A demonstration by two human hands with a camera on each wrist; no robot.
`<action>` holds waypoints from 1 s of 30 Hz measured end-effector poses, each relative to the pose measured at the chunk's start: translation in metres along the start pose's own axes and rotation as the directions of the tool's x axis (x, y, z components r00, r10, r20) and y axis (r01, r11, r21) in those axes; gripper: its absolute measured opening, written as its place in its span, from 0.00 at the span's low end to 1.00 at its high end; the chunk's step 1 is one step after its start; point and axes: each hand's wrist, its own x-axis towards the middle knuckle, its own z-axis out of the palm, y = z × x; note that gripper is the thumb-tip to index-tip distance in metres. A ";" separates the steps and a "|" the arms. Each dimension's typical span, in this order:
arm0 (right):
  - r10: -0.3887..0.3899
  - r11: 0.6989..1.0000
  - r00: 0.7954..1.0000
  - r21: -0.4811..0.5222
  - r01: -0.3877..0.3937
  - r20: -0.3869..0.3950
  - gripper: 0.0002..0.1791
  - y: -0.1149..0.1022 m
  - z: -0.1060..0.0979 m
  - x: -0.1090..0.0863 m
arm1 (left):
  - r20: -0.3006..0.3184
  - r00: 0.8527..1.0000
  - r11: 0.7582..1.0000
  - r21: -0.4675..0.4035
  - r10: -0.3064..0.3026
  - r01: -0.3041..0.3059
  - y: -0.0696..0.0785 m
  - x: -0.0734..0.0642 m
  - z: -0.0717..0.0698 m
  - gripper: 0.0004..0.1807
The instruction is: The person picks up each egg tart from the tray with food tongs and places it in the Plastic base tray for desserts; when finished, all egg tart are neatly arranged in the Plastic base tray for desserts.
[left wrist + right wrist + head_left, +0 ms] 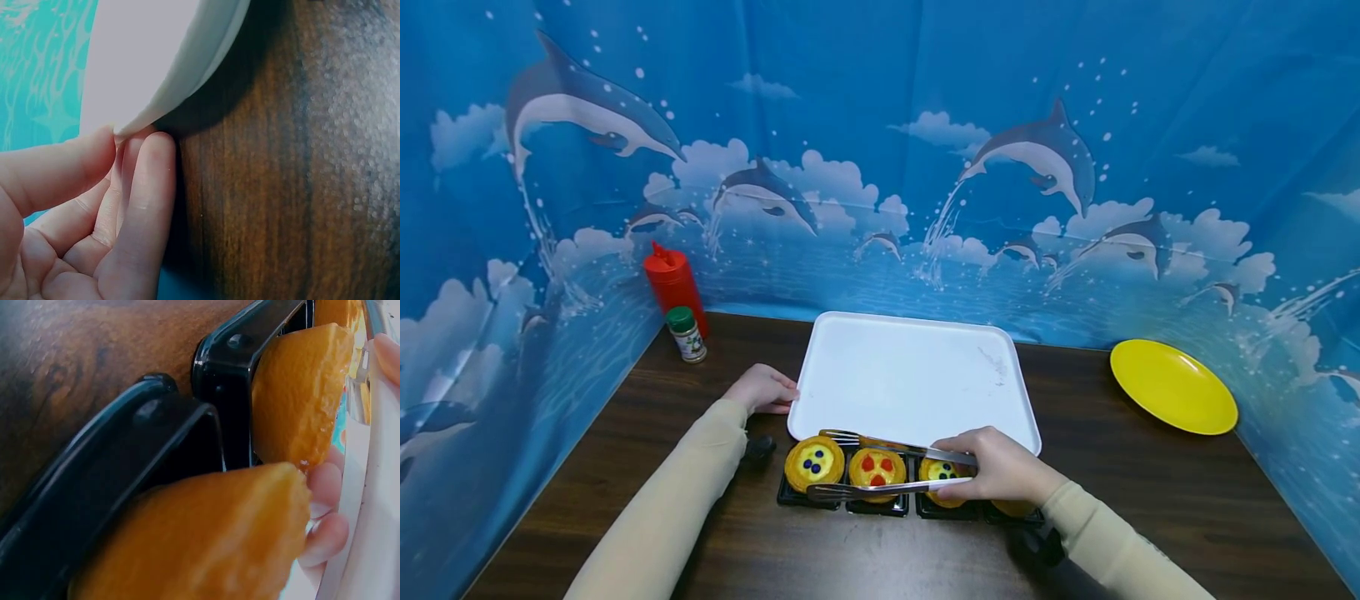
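A white rectangular tray lies mid-table. My left hand pinches its left rim, thumb above and fingers beneath in the left wrist view. With the right hand I grip a pair of metal tongs, whose spread arms point left over a row of tarts. Under them are a tart with blue dots, one with red pieces and another blue-dotted tart. The rightmost tart is mostly hidden by my right hand. Each sits in a black plastic holder, just in front of the tray.
A red squeeze bottle and a green-capped shaker stand at the back left. At the far right lies a yellow plate. A blue dolphin-print sheet hangs behind the dark wooden table and at its sides.
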 end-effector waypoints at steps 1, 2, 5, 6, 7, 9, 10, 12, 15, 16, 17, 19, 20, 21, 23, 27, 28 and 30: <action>-0.001 1.000 1.000 -0.004 0.001 0.000 0.34 0.000 0.000 0.000 | 0.001 1.000 1.000 -0.003 -0.001 0.001 0.000 0.000 0.000 0.13; -0.002 1.000 1.000 -0.009 0.002 -0.003 0.34 0.000 0.000 0.000 | 0.001 1.000 1.000 -0.008 -0.002 0.002 0.000 0.000 0.000 0.13; -0.005 1.000 1.000 -0.020 0.005 -0.010 0.34 0.000 0.000 -0.001 | 0.005 1.000 1.000 -0.011 0.000 0.000 0.000 0.000 0.000 0.13; -0.005 1.000 1.000 -0.021 0.005 -0.012 0.34 0.000 0.000 -0.001 | 0.003 1.000 1.000 -0.011 -0.001 0.001 0.000 0.000 0.000 0.13; -0.005 1.000 1.000 -0.022 0.005 -0.014 0.33 0.000 0.000 -0.001 | 0.000 1.000 1.000 -0.012 -0.004 0.004 0.000 0.000 0.000 0.13; -0.005 1.000 1.000 -0.021 0.004 -0.015 0.33 0.000 0.000 -0.001 | 0.000 1.000 1.000 -0.010 -0.006 0.006 0.001 0.001 0.000 0.13; -0.005 1.000 1.000 -0.020 0.005 -0.015 0.33 0.001 0.000 -0.001 | 0.000 1.000 1.000 -0.009 -0.006 0.006 0.001 0.001 0.000 0.13; -0.007 1.000 1.000 -0.020 0.006 -0.015 0.32 0.001 0.000 -0.001 | -0.001 1.000 1.000 -0.011 -0.013 0.013 0.001 0.001 0.000 0.13; -0.010 1.000 1.000 -0.024 0.009 -0.015 0.32 0.001 0.001 -0.002 | -0.001 1.000 1.000 -0.011 -0.019 0.019 0.002 0.000 0.000 0.13; -0.010 1.000 1.000 -0.024 0.009 -0.015 0.32 0.000 0.000 -0.002 | -0.003 1.000 1.000 -0.012 -0.021 0.021 0.002 0.000 0.000 0.13; -0.009 1.000 1.000 -0.023 0.008 -0.017 0.32 0.000 0.000 -0.002 | -0.003 1.000 1.000 -0.011 -0.020 0.020 0.002 -0.001 0.000 0.13; -0.004 1.000 1.000 -0.019 0.003 -0.019 0.33 0.000 0.000 -0.002 | -0.006 1.000 1.000 -0.010 -0.018 0.018 0.002 -0.001 0.000 0.13; -0.001 1.000 1.000 -0.018 0.000 -0.022 0.33 -0.001 -0.001 -0.003 | -0.007 1.000 1.000 -0.007 -0.016 0.016 0.002 0.000 0.000 0.13; 0.001 1.000 1.000 -0.017 -0.002 -0.025 0.33 -0.001 -0.001 -0.003 | -0.009 1.000 1.000 -0.006 -0.014 0.014 0.001 0.000 0.000 0.13; 0.005 1.000 1.000 -0.021 -0.005 -0.031 0.33 -0.002 -0.002 -0.003 | -0.013 1.000 1.000 -0.006 -0.011 0.011 0.001 0.000 0.000 0.12; 0.004 0.999 0.999 -0.044 -0.006 -0.049 0.34 -0.002 -0.004 -0.004 | -0.015 1.000 1.000 -0.003 -0.005 0.004 0.000 0.001 0.000 0.13; 0.005 0.999 0.999 -0.046 -0.008 -0.053 0.34 -0.002 -0.004 -0.005 | -0.012 1.000 1.000 -0.003 -0.004 0.004 0.000 0.001 0.000 0.13; 0.008 0.999 0.998 -0.040 -0.011 -0.061 0.34 -0.002 -0.005 -0.006 | -0.009 1.000 1.000 -0.004 -0.003 0.003 -0.001 0.001 0.000 0.13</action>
